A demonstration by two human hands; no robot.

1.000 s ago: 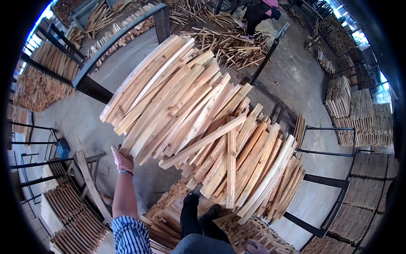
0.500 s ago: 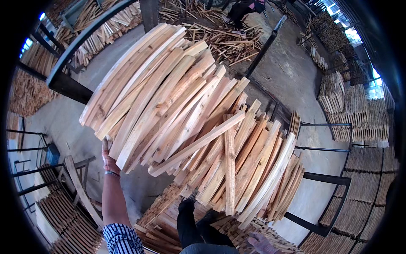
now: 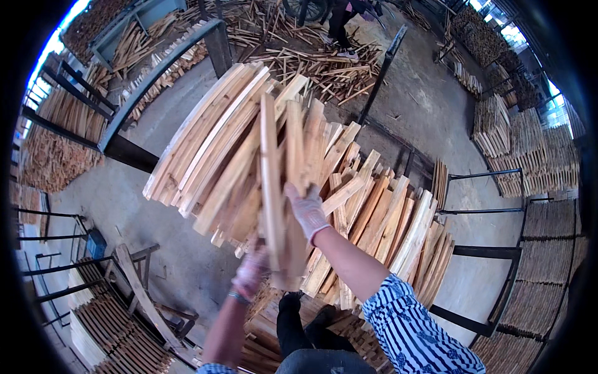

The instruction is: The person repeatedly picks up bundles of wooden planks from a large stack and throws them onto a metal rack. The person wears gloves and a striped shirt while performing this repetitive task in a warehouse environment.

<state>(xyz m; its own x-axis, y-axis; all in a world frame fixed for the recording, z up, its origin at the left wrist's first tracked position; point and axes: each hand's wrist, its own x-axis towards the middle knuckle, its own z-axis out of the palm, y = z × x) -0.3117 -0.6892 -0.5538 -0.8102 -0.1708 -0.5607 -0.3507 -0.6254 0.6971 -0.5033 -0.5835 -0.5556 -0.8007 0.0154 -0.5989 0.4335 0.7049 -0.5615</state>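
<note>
A big pile of pale wooden slats (image 3: 215,134) lies before me, the pieces side by side at a slant. Several wooden slats (image 3: 270,168) stand out from it, turned more upright and smeared at their lower ends. My left hand (image 3: 249,272), in a light glove and blurred, closes at the lower left edge of these slats; its fingertips are partly hidden. My gloved right hand (image 3: 307,213) grips them from the right, about halfway along. A loose crosswise slat (image 3: 342,192) rests on the pile just beside the right hand.
Black metal frames stand at the left (image 3: 131,153) and right (image 3: 476,251) of the pile. Stacked slats (image 3: 548,262) line the right side. A wooden trestle (image 3: 146,293) is at the lower left. Farther back, a person (image 3: 341,25) stands by scattered wood (image 3: 311,65).
My right hand has come up from the lower edge onto the slats. My left hand has moved right and down from the pile's left end. Some slats have turned more upright.
</note>
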